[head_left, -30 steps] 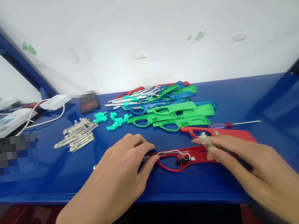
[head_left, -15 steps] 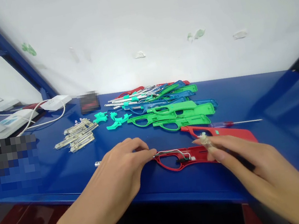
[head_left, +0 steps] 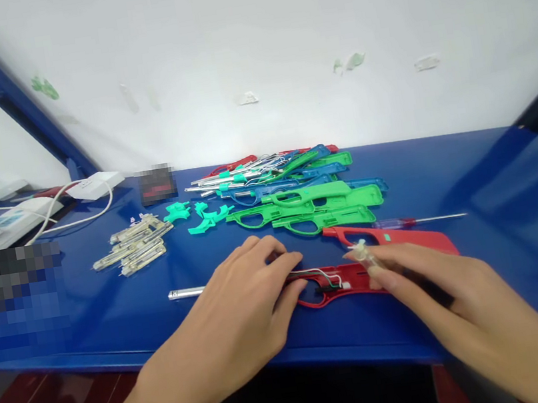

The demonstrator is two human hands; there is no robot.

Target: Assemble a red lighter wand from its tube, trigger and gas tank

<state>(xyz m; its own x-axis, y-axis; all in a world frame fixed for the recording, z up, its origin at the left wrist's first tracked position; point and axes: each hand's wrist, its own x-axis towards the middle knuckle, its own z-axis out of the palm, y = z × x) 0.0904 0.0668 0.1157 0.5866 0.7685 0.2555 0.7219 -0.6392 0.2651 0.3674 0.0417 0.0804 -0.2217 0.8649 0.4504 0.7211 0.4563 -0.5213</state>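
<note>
A red lighter shell half lies open near the table's front edge, with white and dark wires and a white connector inside. From its left side a silver metal tube sticks out. Over the joint of tube and shell rests my left hand, thumb and forefinger apart at the shell's handle loop, holding nothing that shows. My right hand pinches a clear fuel tank with a pale top above the shell's right part. Behind that hand lies a closed-looking red shell.
Green shells and a pile of tubes and blue shells lie behind. Teal triggers and clear tanks sit back left. A screwdriver lies right. A power strip with a white cable is at the left.
My left hand has moved right along the tube onto the shell's handle, its thumb and forefinger spreading, and more of the tube shows. My right hand keeps the tank almost in place.
</note>
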